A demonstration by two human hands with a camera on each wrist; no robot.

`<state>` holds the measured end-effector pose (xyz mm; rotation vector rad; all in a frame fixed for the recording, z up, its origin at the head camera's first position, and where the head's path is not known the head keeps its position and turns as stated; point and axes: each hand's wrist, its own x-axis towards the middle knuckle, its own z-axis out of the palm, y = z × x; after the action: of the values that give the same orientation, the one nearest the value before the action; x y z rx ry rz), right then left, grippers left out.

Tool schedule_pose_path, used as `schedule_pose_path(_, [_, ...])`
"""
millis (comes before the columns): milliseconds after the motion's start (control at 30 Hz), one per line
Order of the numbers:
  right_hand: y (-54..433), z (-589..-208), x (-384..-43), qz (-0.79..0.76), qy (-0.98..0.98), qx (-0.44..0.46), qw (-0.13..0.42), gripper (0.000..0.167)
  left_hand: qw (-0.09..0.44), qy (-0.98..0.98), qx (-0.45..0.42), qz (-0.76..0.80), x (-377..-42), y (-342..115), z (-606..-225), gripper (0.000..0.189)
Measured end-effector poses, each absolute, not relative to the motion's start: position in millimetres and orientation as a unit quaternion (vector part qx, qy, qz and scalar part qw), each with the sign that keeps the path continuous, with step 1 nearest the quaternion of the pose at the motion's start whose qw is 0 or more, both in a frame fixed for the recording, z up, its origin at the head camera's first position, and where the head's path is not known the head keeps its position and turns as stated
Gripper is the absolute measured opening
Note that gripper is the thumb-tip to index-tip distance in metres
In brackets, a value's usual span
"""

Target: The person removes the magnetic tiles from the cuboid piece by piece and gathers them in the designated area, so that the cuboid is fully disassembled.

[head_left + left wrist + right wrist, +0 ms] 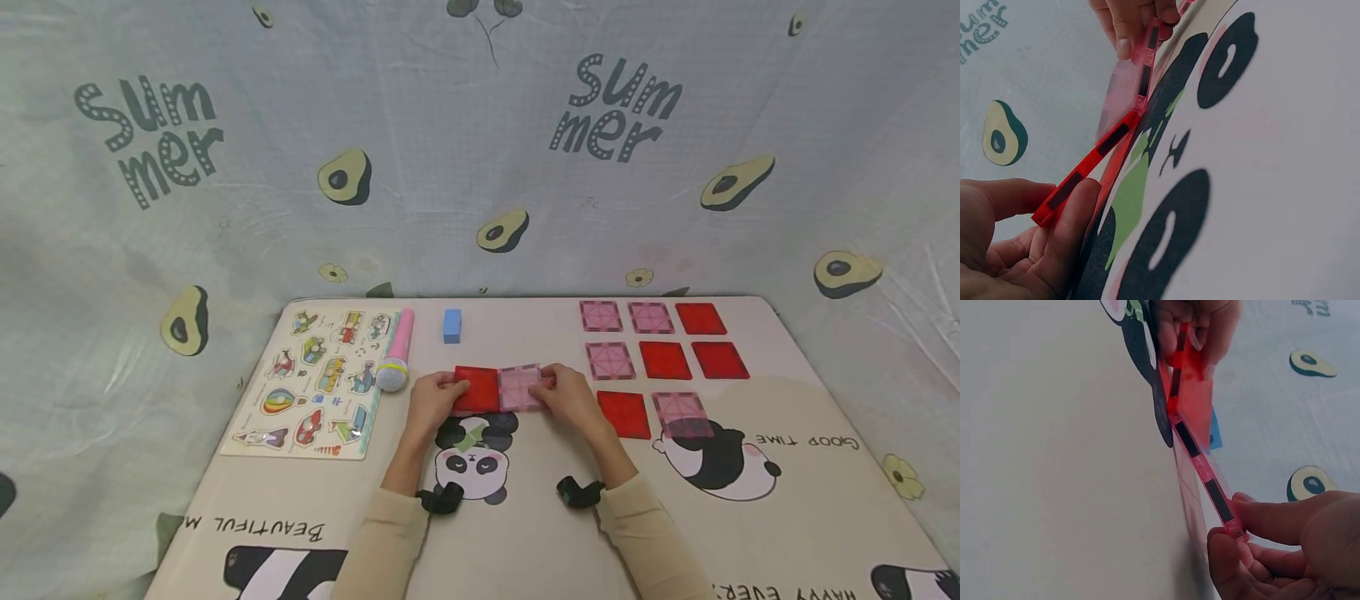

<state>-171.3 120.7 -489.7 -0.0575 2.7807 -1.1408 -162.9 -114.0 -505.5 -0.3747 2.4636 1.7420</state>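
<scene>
Between both hands, a red magnetic tile [476,390] and a pink magnetic tile [519,387] meet edge to edge above the panda print. My left hand [437,403] pinches the red tile's outer edge between thumb and fingers. On the other side, my right hand [567,395] pinches the pink tile's outer edge. In the left wrist view the red tile [1088,167] slants up from the table, and the two tiles form a shallow V with the joint low. Dark magnet strips show along the pink tile's edge [1205,470] in the right wrist view.
Several red tiles [665,360] and pink tiles [611,361] lie in rows on the right of the table [525,533]. At left are a sticker-like picture board [300,400] and a pink toy microphone [397,350]. A blue block [452,326] stands toward the back.
</scene>
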Motion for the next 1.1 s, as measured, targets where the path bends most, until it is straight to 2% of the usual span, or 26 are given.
schedule_pose_path(267, [124.6, -488.3, -172.1, -0.418, 0.905, -0.024, 0.079, 0.038, 0.051, 0.811, -0.134, 0.567, -163.6, -113.5, -507.5, 0.033])
schedule_pose_path(567, [126.7, -483.0, -171.4, -0.442, 0.892, -0.023, 0.092, 0.040, 0.050, 0.802, -0.133, 0.581, -164.4, -112.9, -508.3, 0.034])
schedule_pose_path(1100, [151.0, -458.8, -160.5, -0.467, 0.882, -0.032, 0.064, 0.038, 0.056, 0.812, -0.143, 0.564, -165.9, -114.3, -510.8, 0.034])
